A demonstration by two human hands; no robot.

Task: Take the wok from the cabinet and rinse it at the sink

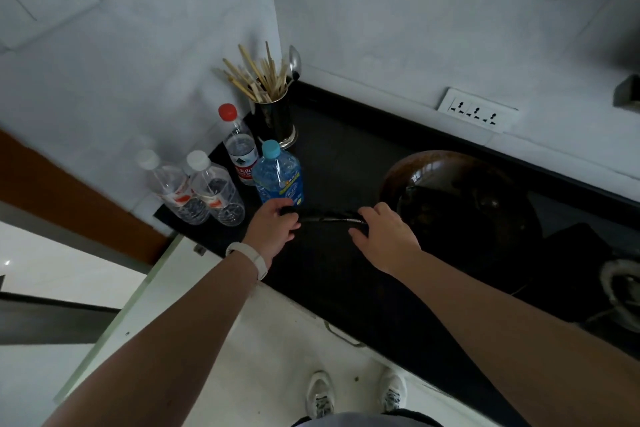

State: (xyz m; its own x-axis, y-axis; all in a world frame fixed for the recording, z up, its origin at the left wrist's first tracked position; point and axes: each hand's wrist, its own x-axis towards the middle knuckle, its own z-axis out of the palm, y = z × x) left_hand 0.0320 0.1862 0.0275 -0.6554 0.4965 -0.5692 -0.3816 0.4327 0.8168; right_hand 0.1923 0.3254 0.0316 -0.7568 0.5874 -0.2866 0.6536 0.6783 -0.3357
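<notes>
The wok [460, 204] sits on the black counter [346, 274], its dark bowl toward the right and its long handle [329, 217] pointing left toward the bottles. Both hands are on that handle. The left hand [273, 229] is wrapped around the far left end, fingers curled over the grip. The right hand [384, 236] covers the handle close to where it joins the bowl, fingers bent over it; whether they close fully underneath cannot be told from above. Splitting the hold this way makes sense for a heavy pan: the hand near the bowl takes the weight, while the hand at the tip steers and stops the bowl from rolling.

4 bottles stand at the left of the counter: 2 clear ones with white caps [197, 191], 1 with a red cap [239, 149] and a blue one [278, 177] just beside the left hand. Behind them, in the far corner, a cup of chopsticks [273, 111] stands against the wall. The handle end lies very near the blue bottle, so a swing to the left could tip it.

No sink or tap shows here, so the rinsing seems not yet begun. A socket strip [476, 111] is on the wall behind the wok, and a white-edged object [620, 284] at the right edge is too cut off to name.
</notes>
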